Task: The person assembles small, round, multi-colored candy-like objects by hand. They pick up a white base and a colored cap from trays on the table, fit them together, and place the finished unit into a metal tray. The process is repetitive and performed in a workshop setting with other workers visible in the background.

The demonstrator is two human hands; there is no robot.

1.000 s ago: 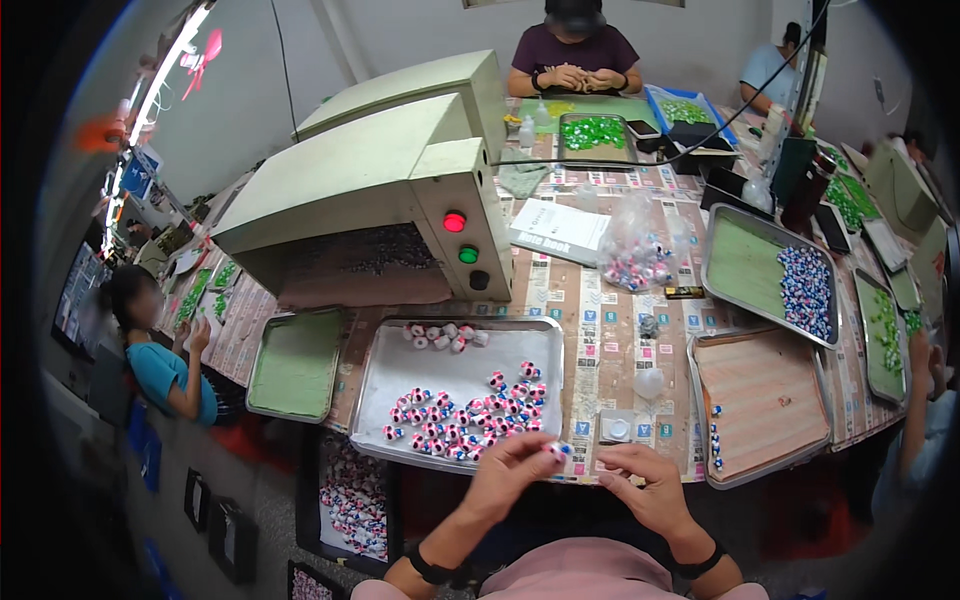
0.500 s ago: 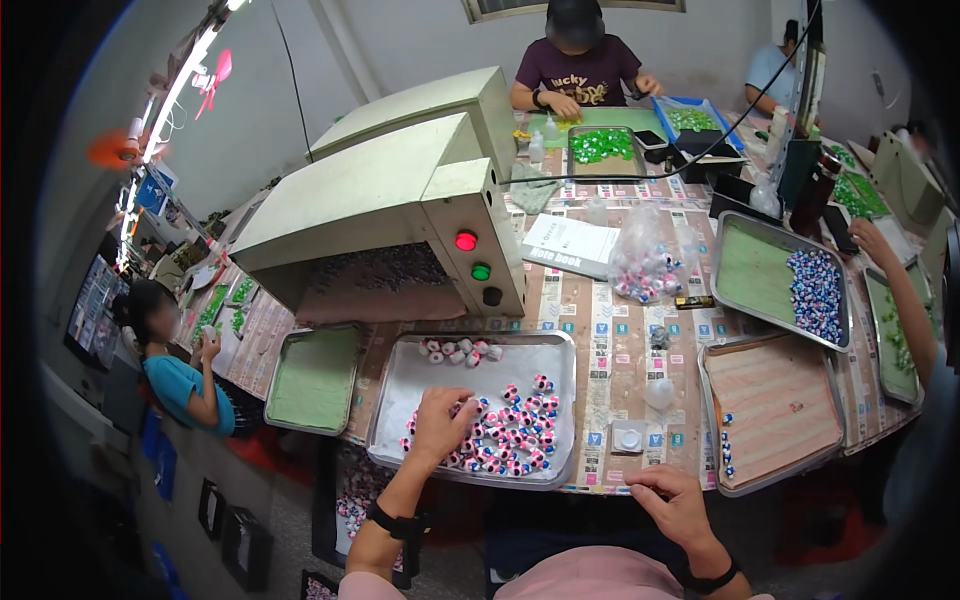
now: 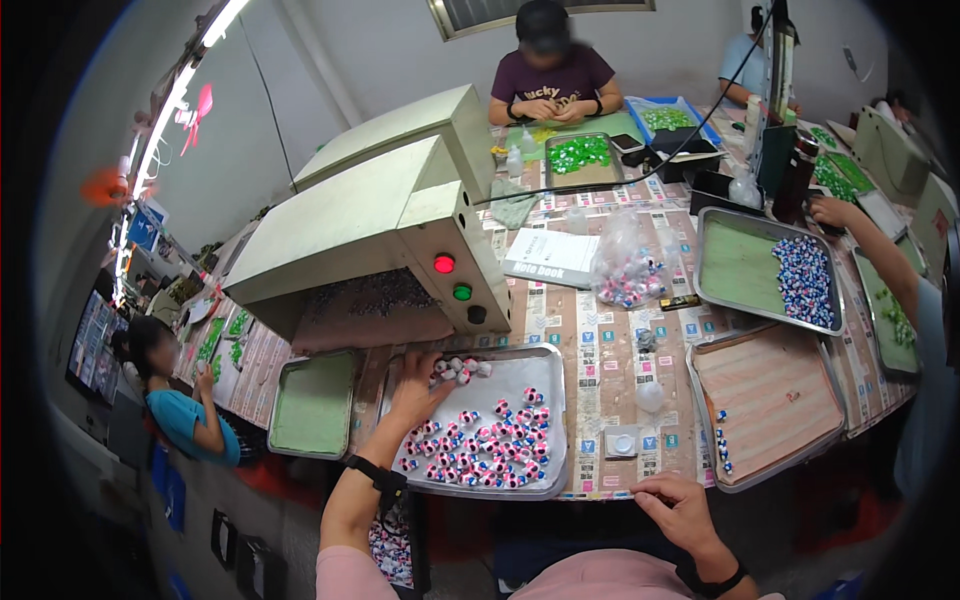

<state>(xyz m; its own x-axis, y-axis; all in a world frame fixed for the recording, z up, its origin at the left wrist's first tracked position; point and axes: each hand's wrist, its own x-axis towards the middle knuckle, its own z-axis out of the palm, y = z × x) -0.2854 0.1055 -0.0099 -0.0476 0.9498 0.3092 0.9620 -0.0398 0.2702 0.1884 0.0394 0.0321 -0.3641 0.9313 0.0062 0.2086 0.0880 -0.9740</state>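
My left hand (image 3: pixel 415 392) reaches over the left side of a metal tray (image 3: pixel 562 420) lined with white. Its fingers are apart at a cluster of small white rounded pieces (image 3: pixel 463 371) near the tray's far edge; the fingertips partly cover some of them. Nearer to me in the tray lie many small pink, white and blue figure pieces (image 3: pixel 490 445) with dark spots. My right hand (image 3: pixel 678 508) rests at the table's front edge, fingers loosely bent and a little apart, with nothing visible in them. A small white square holder with a round dish (image 3: pixel 621 441) sits just beyond it.
Behind the tray stands a beige machine (image 3: pixel 340 240) with lit buttons. A green-lined tray (image 3: pixel 312 405) is at its left. On the right are a wooden-lined tray (image 3: pixel 770 390), a tray of blue pieces (image 3: pixel 803 280) and a bagged bunch (image 3: pixel 628 270). Co-workers sit around the table.
My left hand has moved from the coloured pieces up and left to the white pieces. My right hand has stayed by the table edge. The view has shifted slightly.
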